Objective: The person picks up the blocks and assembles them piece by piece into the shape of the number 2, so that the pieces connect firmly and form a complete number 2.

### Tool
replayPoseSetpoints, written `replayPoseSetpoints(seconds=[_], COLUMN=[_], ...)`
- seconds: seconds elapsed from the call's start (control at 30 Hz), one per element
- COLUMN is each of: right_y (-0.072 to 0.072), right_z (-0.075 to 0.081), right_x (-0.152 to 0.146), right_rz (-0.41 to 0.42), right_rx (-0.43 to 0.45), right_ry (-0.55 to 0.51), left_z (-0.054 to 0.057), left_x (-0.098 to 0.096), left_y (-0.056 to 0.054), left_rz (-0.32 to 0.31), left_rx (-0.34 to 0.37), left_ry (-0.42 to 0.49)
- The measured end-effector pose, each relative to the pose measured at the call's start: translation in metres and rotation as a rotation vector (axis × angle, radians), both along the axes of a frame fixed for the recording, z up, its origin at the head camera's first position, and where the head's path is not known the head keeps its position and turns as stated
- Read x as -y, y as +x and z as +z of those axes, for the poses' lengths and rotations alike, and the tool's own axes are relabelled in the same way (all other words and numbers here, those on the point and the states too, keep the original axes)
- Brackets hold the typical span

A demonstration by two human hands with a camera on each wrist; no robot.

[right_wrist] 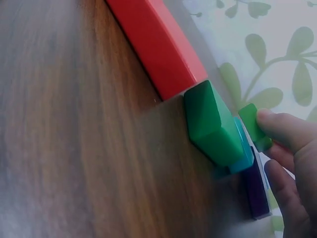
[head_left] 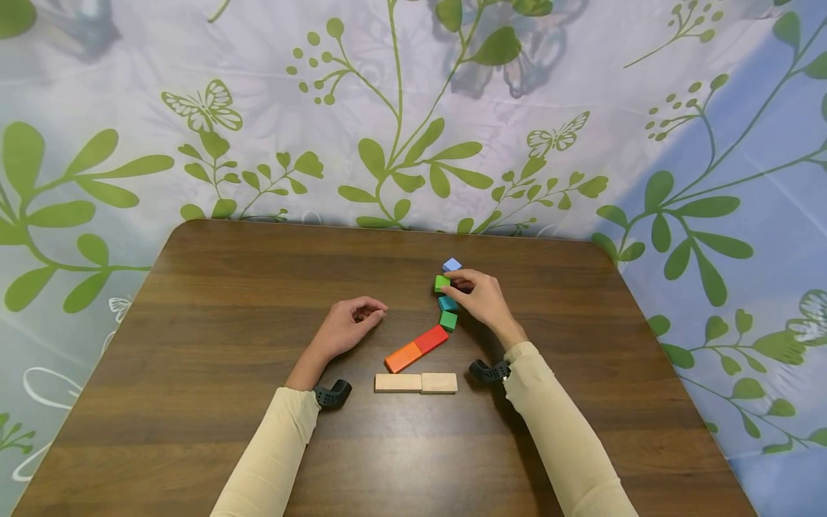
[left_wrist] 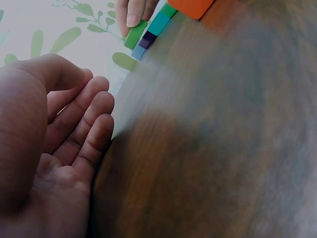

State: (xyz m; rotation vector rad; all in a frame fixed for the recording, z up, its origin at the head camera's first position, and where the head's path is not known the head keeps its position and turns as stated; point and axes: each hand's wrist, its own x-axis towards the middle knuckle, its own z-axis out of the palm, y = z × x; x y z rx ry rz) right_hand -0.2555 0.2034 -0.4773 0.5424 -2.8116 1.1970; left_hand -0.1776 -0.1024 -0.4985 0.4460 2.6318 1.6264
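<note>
My right hand pinches a light green block between thumb and fingertips; in the left wrist view the light green block appears raised above its neighbours. Beyond it lies a light blue block, and nearer are a teal block and a darker green block. A dark purple block shows below the pinched one in the right wrist view. The red block and orange block meet end to end. Holding nothing, my left hand rests on the table, fingers loosely curled.
Two plain wooden blocks lie end to end nearer to me. Everything stands on a brown wooden table, whose far edge meets a patterned cloth with green leaves.
</note>
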Motion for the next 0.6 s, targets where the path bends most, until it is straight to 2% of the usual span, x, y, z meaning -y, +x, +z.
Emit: replayPoseSetpoints(seconds=[0.33,0.6], right_y=[-0.0034,-0.0049], right_z=[-0.0015,-0.0033], right_x=[0.0075,0.0107], right_rz=[0.03,0.031], right_rx=[-0.05,-0.057], right_ry=[0.079,0.132], left_z=[0.0008,0.0006], left_x=[-0.0002,-0.0006], left_y=[0.0009,0.0005], left_rz=[0.001,-0.003], left_rx=[-0.003,-0.006], left_ry=[-0.001,0.0])
